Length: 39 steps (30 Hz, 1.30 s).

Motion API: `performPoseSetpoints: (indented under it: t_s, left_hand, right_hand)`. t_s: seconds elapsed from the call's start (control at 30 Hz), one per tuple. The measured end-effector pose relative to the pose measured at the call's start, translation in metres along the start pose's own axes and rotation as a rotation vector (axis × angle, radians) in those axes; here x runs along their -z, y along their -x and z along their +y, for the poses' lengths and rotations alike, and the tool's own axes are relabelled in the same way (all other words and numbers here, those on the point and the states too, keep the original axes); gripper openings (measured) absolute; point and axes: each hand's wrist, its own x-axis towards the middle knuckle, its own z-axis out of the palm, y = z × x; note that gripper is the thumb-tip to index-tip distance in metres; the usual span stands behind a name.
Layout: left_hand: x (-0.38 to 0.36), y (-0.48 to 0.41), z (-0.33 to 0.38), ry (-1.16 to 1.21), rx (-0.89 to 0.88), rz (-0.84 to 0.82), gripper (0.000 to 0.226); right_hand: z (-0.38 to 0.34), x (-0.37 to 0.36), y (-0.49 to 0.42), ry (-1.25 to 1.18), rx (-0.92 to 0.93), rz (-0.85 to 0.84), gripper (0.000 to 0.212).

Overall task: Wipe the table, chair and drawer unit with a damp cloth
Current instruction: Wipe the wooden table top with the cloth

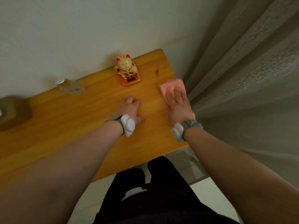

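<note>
Now pressing right hand [178, 105] flat on pink cloth [169, 86], fingers [178, 94] straight and close together, slightly blurred. Set at 2 o'clock on wooden bench [80, 126], by its right edge, just beside grey curtain [242, 78]. Resting left hand [131, 109] on bare wood near centre, fingers [131, 101] bent, pinching nothing. At 12 o'clock against the wall, gold cat figurine [127, 68]; at 10 o'clock, glass bottle [71, 87].
</note>
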Motion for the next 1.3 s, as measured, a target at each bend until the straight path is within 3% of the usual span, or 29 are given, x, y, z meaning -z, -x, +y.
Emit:
performPoseSetpoints:
  t_s: [0.07,0.13,0.3,0.4,0.5,0.6,0.67,0.8,0.83,0.97,1.1,1.17,1.3]
  left_hand:
    - [0.001,0.001,0.0,0.022,0.006,-0.001,0.076]
    - [0.003,0.002,-0.001,0.056,0.003,0.006,0.07]
    - [0.014,0.001,-0.005,0.198,-0.013,0.042,0.059]
    - [0.023,0.0,-0.013,0.29,0.046,0.116,0.055]
    - [0.038,-0.005,-0.019,0.381,0.102,0.328,0.049]
    - [0.057,-0.015,-0.026,0.439,0.099,0.528,0.051]
    - [0.069,-0.026,-0.03,0.45,0.098,0.593,0.059]
    - [0.085,-0.048,-0.036,0.44,0.102,0.542,0.078]
    - [0.087,-0.052,-0.038,0.433,0.094,0.532,0.081]
    - [0.092,-0.064,-0.043,0.425,0.075,0.522,0.087]
    - [0.093,-0.073,-0.048,0.449,0.045,0.489,0.086]
    - [0.094,-0.077,-0.049,0.475,0.034,0.472,0.084]
    - [0.094,-0.08,-0.052,0.473,0.005,0.464,0.064]
  right_hand:
    - [-0.015,-0.011,0.018,0.009,0.025,-0.003,0.061]
    - [-0.03,-0.017,0.026,0.072,0.166,-0.011,0.066]
    - [-0.041,0.003,-0.025,0.2,0.329,-0.087,0.073]
    - [-0.036,0.02,-0.065,0.176,0.265,-0.084,0.079]
    - [-0.031,0.024,-0.08,0.202,0.144,-0.082,0.074]
    - [-0.048,0.002,-0.053,0.028,-0.068,0.008,0.068]
    - [-0.066,-0.012,-0.031,-0.001,-0.005,0.103,0.071]
    - [-0.072,-0.006,-0.053,0.055,0.108,0.061,0.064]
    - [-0.07,0.0,-0.068,0.092,0.127,0.017,0.067]
    - [-0.047,0.03,-0.126,0.201,0.133,-0.125,0.115]
    - [-0.048,0.021,-0.118,0.037,-0.116,0.006,0.083]
    - [-0.065,0.003,-0.094,-0.01,-0.202,0.058,0.078]
    - [-0.068,-0.003,-0.079,0.064,0.074,0.068,0.065]
